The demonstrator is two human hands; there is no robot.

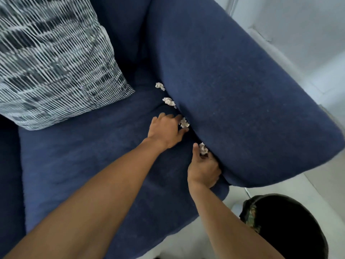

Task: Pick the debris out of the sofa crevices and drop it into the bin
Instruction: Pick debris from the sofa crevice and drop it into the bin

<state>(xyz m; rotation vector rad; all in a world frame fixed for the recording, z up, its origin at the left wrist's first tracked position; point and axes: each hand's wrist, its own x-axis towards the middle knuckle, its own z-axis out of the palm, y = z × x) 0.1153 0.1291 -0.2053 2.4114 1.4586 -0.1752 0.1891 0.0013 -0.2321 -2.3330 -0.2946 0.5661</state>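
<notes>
Bin [291,227]: parked right below the armrest [242,90], so drops are short.
Right hand [203,171]: fingers pinching a paper wad [203,148] at the armrest crevice.
Left hand [166,130]: fingertips closing on another wad [183,123], farther along the armrest.
Leftovers: two wads [169,101] deeper along it.

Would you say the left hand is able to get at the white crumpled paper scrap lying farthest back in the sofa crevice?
Probably yes: the farthest white crumpled paper scrap lies exposed beside the navy sofa armrest, nothing covers it, and the left hand only needs extending past two nearer scraps.
</notes>
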